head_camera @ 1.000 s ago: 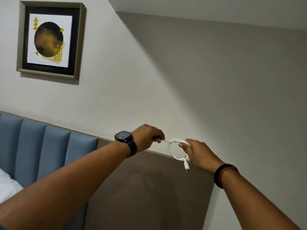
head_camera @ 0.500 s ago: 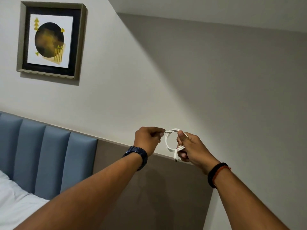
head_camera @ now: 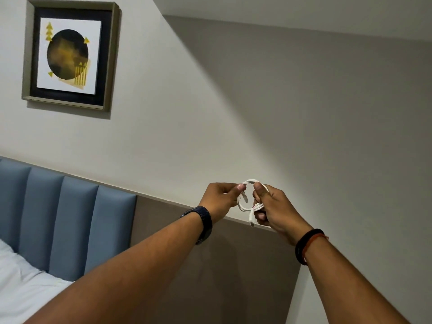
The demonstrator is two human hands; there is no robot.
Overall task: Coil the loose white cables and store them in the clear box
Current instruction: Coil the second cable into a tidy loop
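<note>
A head-worn camera looks up along two outstretched bare arms toward a pale wall. At far left, the corner of a bed with white bedding (head_camera: 21, 286) sits below a blue padded headboard (head_camera: 60, 220) with vertical channels. Above it hangs a framed picture (head_camera: 70, 54) showing a dark circle with yellow triangles and bars. To the right of the headboard a grey-brown wall panel (head_camera: 222, 277) runs along the lower wall.

Near the centre, the left hand (head_camera: 219, 199), with a dark watch (head_camera: 202, 222) on its wrist, is curled closed, and its thumb and forefinger pinch the top of a white cable (head_camera: 243, 205). The cable is wound into a small loop held in the air between the two hands, in front of the wall (no box is in view). One plug end hangs down from the bottom of the loop; another short end shows inside the loop.

Just to the right, the right hand (head_camera: 278, 210) grips the loop's right side, thumb pressed on top and fingers closed around the gathered strands. Its wrist wears a black and orange band (head_camera: 307, 245).
</note>
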